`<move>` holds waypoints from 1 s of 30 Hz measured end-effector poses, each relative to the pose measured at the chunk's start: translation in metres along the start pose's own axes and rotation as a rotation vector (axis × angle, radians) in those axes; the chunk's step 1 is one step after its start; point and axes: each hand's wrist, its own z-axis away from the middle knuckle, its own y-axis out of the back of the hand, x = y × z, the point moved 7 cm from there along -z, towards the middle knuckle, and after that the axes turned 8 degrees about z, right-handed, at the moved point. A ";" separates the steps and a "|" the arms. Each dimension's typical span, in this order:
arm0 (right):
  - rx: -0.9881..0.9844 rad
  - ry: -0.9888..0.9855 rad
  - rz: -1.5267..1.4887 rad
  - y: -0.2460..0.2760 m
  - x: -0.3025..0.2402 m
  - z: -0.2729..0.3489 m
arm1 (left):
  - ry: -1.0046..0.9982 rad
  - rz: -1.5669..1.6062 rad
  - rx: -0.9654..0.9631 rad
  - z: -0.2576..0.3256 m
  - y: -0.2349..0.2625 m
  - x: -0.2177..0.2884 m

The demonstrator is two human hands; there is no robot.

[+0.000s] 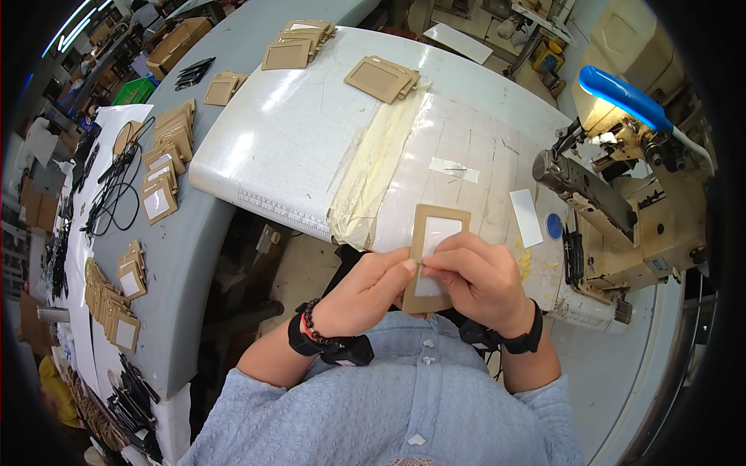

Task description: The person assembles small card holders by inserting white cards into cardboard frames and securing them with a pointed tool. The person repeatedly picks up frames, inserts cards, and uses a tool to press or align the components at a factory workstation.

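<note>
A tan card holder (420,230) with a white insert in its window lies at the front edge of the sewing table, partly over the edge. My left hand (365,291) pinches its left border. My right hand (480,278) rests over the window, thumb and fingertips pressed together close to the left fingertips. Whether the right fingers grip the holder's edge or some small thing there is too fine to make out. Both wrists wear black straps, and the left one also has a beaded bracelet.
A sewing machine (622,194) with a blue lamp (625,97) stands to the right. Near it lie a white card (526,218), a blue disc (554,226) and a black tool (573,256). Stacked tan holders (381,78) sit at the back; more piles (172,136) cover the grey table.
</note>
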 end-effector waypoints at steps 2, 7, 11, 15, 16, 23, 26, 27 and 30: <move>-0.001 0.021 0.014 0.001 -0.001 0.000 | 0.016 0.024 -0.005 0.000 -0.001 0.000; -0.018 0.037 0.043 0.001 0.000 0.001 | 0.049 0.086 -0.009 0.001 -0.005 -0.001; 0.005 -0.063 0.043 0.001 0.003 -0.001 | 0.074 0.234 -0.048 -0.009 0.001 -0.006; 0.029 -0.110 0.044 0.002 0.004 -0.001 | 0.056 0.106 -0.055 -0.010 0.002 -0.002; 0.029 -0.118 0.049 0.001 0.004 -0.001 | 0.044 0.025 -0.044 -0.009 0.003 -0.002; 0.027 -0.121 0.158 0.009 -0.001 0.000 | 0.085 0.082 0.007 -0.008 0.002 -0.003; 0.023 -0.101 0.211 0.009 -0.005 0.000 | 0.075 0.068 -0.007 -0.008 0.001 -0.002; 0.017 -0.100 0.223 0.009 -0.006 0.000 | 0.077 0.062 -0.009 -0.009 0.001 -0.003; 0.003 -0.093 0.255 0.008 -0.006 0.001 | 0.083 0.056 -0.002 -0.009 0.001 -0.004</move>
